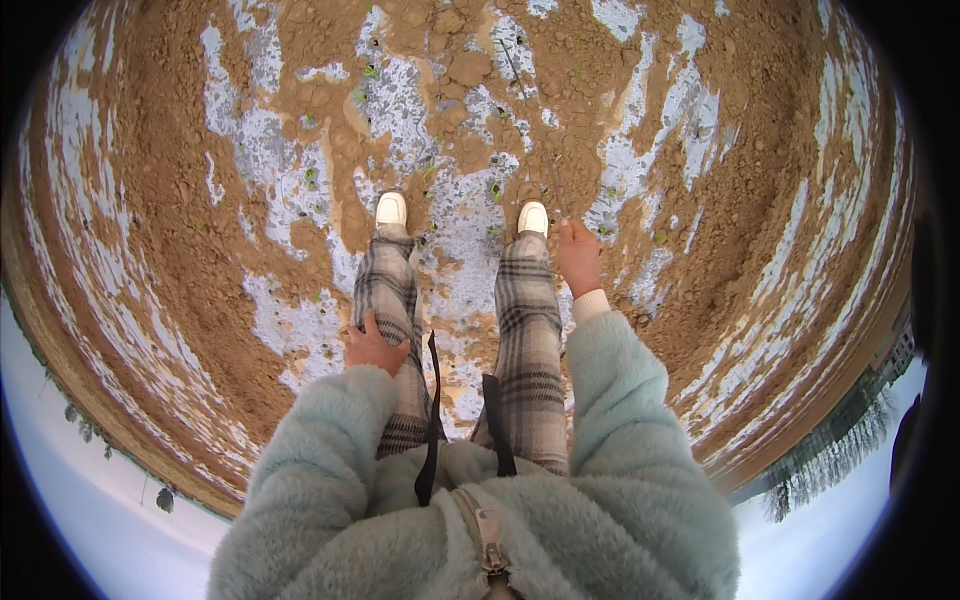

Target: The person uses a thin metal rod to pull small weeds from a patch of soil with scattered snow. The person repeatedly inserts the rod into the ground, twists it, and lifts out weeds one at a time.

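Note:
My left hand (pixel 375 350) rests on the left leg of my plaid trousers (pixel 386 292), fingers spread and nothing in them. Beside my right shin, my right hand (pixel 580 255) is closed around the near end of a thin dark rod (pixel 551 161). The rod slants away from me over the soil, its far end above a whitish patch of plastic mulch film. Small green seedlings (pixel 495 189) poke up through holes in the plastic mulch film (pixel 465 262) between my feet. More seedlings (pixel 310 176) stand to the left of my left shoe.
My white shoes (pixel 391 210) stand apart on the film and loose brown soil (pixel 469 67). Film strips (pixel 787 247) partly covered with soil run along both sides. Black straps (pixel 430 420) hang from my fuzzy jacket (pixel 540 525). Bare trees (pixel 829 450) line the field's edge.

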Tool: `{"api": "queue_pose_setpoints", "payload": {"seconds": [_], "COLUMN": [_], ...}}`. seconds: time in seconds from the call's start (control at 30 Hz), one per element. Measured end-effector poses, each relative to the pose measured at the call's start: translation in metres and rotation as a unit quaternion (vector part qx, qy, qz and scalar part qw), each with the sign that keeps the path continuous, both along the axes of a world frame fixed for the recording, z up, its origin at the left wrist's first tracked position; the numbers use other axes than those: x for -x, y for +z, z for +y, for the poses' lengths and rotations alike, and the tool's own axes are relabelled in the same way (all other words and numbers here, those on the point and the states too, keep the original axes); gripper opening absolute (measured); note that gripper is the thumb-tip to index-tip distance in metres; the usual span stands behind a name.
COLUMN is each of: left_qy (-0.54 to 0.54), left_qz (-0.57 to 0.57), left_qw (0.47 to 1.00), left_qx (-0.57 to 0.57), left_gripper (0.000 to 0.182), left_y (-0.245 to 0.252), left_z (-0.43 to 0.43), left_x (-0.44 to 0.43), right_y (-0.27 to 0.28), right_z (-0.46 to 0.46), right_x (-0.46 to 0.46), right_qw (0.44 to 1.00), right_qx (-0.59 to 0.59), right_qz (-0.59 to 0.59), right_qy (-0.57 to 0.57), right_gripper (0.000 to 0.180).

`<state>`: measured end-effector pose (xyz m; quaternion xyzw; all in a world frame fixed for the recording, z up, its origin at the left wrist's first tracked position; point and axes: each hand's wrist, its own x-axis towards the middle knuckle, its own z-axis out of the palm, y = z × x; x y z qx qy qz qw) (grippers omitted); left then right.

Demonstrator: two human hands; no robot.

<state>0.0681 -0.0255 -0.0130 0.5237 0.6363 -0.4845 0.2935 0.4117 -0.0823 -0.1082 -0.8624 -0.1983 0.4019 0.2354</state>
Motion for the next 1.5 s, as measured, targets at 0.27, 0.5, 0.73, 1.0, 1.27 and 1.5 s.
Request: {"api": "queue_pose_setpoints", "payload": {"seconds": [0.27,0.5,0.73,1.0,1.27,1.5], "left_qy": [0.01,0.028,0.035,0.017,0.017,-0.008], "left_qz": [0.013,-0.003,-0.018,-0.023,-0.025,-0.009], "left_qw": [0.999,0.999,0.999,0.999,0.999,0.999], "left_qx": [0.032,0.017,-0.003,-0.019,-0.024,-0.032], "left_gripper": [0.093,0.092,0.089,0.085,0.088,0.082], "left_y": [0.009,0.005,-0.003,-0.004,-0.008,-0.017], "left_z": [0.012,0.011,0.007,0.009,0.01,0.005], "left_x": [-0.011,-0.008,-0.001,-0.002,-0.001,0.003], "right_y": [-0.005,-0.009,-0.005,-0.009,-0.009,0.049], "right_z": [0.013,0.031,0.027,0.04,0.026,-0.1], "right_x": [0.003,0.003,0.014,0.0,0.004,0.044], "right_qw": [0.999,1.0,0.999,0.992,0.989,0.986], "right_qx": [0.029,0.002,-0.035,-0.016,-0.09,0.076], "right_qz": [0.013,0.012,-0.025,0.034,-0.038,0.09], "right_qy": [0.008,-0.019,-0.01,-0.119,-0.108,-0.121], "right_gripper": [0.032,0.032,0.033,0.031,0.03,0.028]}}
